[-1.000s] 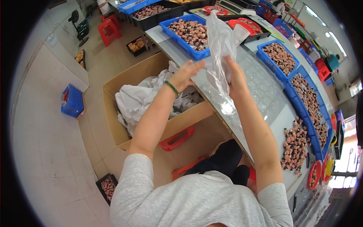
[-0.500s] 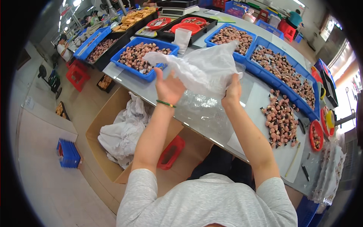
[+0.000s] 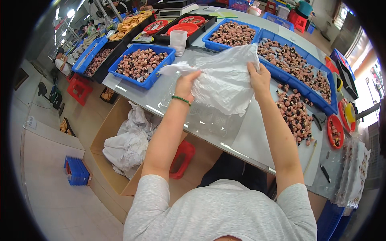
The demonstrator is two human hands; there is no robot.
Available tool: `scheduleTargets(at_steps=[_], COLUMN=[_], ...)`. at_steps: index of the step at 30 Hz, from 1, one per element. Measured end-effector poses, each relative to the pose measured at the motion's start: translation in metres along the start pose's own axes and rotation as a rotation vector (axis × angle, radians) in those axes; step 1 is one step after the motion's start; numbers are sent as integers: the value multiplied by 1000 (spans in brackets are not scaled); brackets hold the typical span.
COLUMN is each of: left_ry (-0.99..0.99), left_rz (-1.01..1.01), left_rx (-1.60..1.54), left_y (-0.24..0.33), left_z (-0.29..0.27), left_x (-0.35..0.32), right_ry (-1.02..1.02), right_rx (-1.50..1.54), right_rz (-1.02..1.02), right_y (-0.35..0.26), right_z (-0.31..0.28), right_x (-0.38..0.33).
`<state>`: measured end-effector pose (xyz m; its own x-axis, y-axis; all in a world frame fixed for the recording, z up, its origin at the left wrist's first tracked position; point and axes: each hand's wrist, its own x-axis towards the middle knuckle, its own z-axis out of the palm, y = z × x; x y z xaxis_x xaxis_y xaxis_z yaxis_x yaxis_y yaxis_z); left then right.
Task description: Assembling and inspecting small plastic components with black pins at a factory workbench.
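Note:
Between my two hands a thin white crumpled sheet (image 3: 225, 76), which looks like tissue paper, is spread above the table. My left hand (image 3: 187, 86) pinches its left side, thumb on top, and a green bangle circles that wrist. The upper right edge is gripped by my right hand (image 3: 260, 79), with the thumb side toward the sheet. Under the sheet lies clear plastic (image 3: 201, 114) on the grey table (image 3: 225, 136). A pile of small pink-and-black pieces (image 3: 295, 116) lies to the right of my right forearm.
Blue trays (image 3: 150, 81) of similar pieces line the table's far side. A cardboard box (image 3: 105, 138) with crumpled white sheets (image 3: 128, 148) stands at the left. On the right are black-handled scissors (image 3: 318, 121), a red basket (image 3: 335, 130) and a black pen (image 3: 325, 173).
The sheet has been opened out flatter and its lower edge hangs toward me. My left hand, open before, now grips its left side. My right hand has moved up and right.

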<state>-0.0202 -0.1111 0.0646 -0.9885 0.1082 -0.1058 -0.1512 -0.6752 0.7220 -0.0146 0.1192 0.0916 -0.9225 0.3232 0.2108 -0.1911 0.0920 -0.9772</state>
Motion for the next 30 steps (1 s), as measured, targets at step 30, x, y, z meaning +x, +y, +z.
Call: scheduleTargets(at_steps=[30], left_ry=[492], left_rz=[188], left_rx=[465], left_y=[25], left_z=[-79], left_x=[-34], right_ry=[-650], right_rx=[-107], right_rz=[45], right_y=[-5], right_z=[60], right_x=[60])
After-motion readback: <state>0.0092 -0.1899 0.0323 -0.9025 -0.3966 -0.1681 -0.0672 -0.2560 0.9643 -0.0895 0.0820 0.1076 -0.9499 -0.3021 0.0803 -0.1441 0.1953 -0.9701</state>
